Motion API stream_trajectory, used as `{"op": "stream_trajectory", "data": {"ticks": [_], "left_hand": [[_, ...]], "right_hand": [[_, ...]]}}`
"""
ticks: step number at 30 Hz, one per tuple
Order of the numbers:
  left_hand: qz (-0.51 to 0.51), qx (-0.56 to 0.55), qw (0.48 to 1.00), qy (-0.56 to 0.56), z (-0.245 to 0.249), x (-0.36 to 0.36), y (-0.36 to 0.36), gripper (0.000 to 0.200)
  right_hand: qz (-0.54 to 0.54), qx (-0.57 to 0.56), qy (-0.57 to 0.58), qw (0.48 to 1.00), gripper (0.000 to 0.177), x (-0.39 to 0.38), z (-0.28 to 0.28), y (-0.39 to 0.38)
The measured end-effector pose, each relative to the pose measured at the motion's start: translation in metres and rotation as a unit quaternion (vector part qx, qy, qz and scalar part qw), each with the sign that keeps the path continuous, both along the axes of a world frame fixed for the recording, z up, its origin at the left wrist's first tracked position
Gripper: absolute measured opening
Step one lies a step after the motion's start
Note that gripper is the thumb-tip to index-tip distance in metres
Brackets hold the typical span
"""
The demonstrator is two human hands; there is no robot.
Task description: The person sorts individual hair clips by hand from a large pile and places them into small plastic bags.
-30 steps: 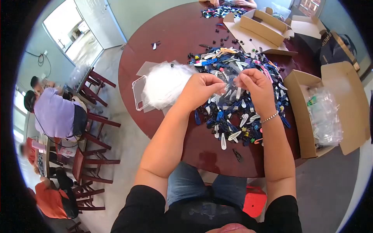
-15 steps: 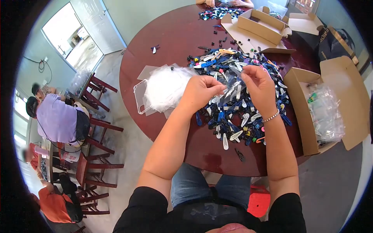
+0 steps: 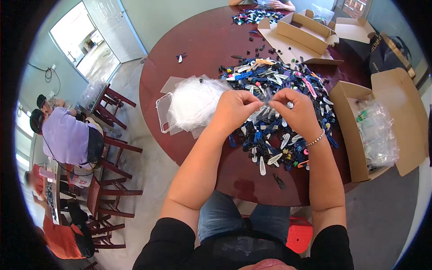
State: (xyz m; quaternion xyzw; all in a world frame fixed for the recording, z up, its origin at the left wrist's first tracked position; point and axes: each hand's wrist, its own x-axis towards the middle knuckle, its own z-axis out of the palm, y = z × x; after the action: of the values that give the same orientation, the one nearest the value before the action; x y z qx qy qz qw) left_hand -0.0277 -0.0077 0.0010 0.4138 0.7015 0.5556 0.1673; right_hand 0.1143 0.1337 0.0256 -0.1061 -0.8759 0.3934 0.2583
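Red stool (image 3: 299,236) beside the person's legs, at the near edge of the dark red round tabletop (image 3: 243,182). Dark clip (image 3: 278,181) lies alone near that edge. Left hand (image 3: 263,104) and right hand (image 3: 272,104) face each other over the clip pile (image 3: 282,141), fingertips close together, both pinching a small clear plastic bag (image 3: 259,118). Bag is above the pile; contents too small to tell. Beaded bracelet (image 3: 316,137) on right wrist.

Clip pile: mixed white, blue, black, some pink and orange. Left of it, stack of clear sleeves (image 3: 191,103), small black piece (image 3: 201,81) on top, transparent frame (image 3: 163,118) at its left edge. Right side, open cardboard box (image 3: 353,144) holding filled clear packets (image 3: 380,139).

Farther: a couple of loose clips (image 3: 181,57) at left, second open carton (image 3: 303,36) at right, dark carry bag (image 3: 384,54) beyond the first box. Far edge: smaller clip pile (image 3: 254,17), co-worker's hand (image 3: 276,5) just beside it.
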Motion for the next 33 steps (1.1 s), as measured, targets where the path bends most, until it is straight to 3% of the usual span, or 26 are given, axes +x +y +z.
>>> {"op": "stream_trajectory", "data": {"ticks": [4, 6, 9, 11, 13, 15, 19, 21, 22, 23, 26, 29, 33], "left_hand": [[-0.013, -0.020, 1.000, -0.008, 0.006, 0.002, -0.001, 0.011], [-0.022, -0.025, 0.999, -0.001, 0.005, 0.002, -0.001, 0.010], [-0.068, 0.007, 0.996, -0.049, 0.001, 0.002, 0.000, 0.011], [-0.064, 0.002, 0.998, 0.022, 0.002, 0.000, 0.000, 0.014], [-0.061, -0.020, 0.998, 0.010, 0.004, 0.000, 0.000, 0.015], [-0.048, -0.001, 0.996, 0.080, 0.002, -0.001, 0.001, 0.015], [-0.052, -0.034, 0.993, 0.099, 0.001, -0.002, 0.000, 0.022], [-0.003, 0.000, 0.976, 0.220, -0.001, -0.004, -0.001, 0.033], [0.000, -0.031, 0.968, 0.251, 0.001, -0.007, -0.001, 0.046], [0.000, -0.033, 0.968, 0.248, 0.002, -0.007, -0.002, 0.046], [-0.059, 0.038, 0.934, 0.350, -0.002, -0.007, -0.002, 0.055], [-0.093, 0.033, 0.934, 0.344, -0.005, -0.008, -0.002, 0.055], [-0.116, 0.042, 0.945, 0.303, 0.003, -0.004, -0.003, 0.051]], "right_hand": [[-0.011, 0.034, 0.026, 0.999, 0.017, 0.000, -0.002, -0.002], [-0.013, 0.115, 0.042, 0.992, 0.013, -0.001, -0.007, 0.004], [-0.030, 0.018, 0.054, 0.998, 0.011, 0.005, 0.002, 0.002], [-0.030, -0.003, 0.048, 0.998, 0.013, 0.007, 0.007, 0.001], [0.055, 0.012, 0.046, 0.997, 0.017, 0.009, 0.008, 0.002], [0.069, 0.009, 0.022, 0.997, 0.018, 0.008, 0.009, -0.002], [0.106, 0.028, -0.015, 0.994, 0.021, 0.002, 0.000, 0.000], [0.139, 0.096, 0.061, 0.984, 0.021, -0.002, -0.003, 0.001], [0.131, 0.120, 0.006, 0.984, 0.022, 0.001, 0.000, 0.002], [0.131, 0.118, 0.004, 0.984, 0.022, 0.003, 0.003, 0.000], [0.133, 0.218, -0.095, 0.962, 0.032, 0.008, 0.006, -0.012], [0.154, 0.281, -0.081, 0.944, 0.032, 0.009, 0.006, -0.021], [0.152, 0.269, -0.055, 0.950, 0.026, 0.008, 0.006, -0.023]]}}
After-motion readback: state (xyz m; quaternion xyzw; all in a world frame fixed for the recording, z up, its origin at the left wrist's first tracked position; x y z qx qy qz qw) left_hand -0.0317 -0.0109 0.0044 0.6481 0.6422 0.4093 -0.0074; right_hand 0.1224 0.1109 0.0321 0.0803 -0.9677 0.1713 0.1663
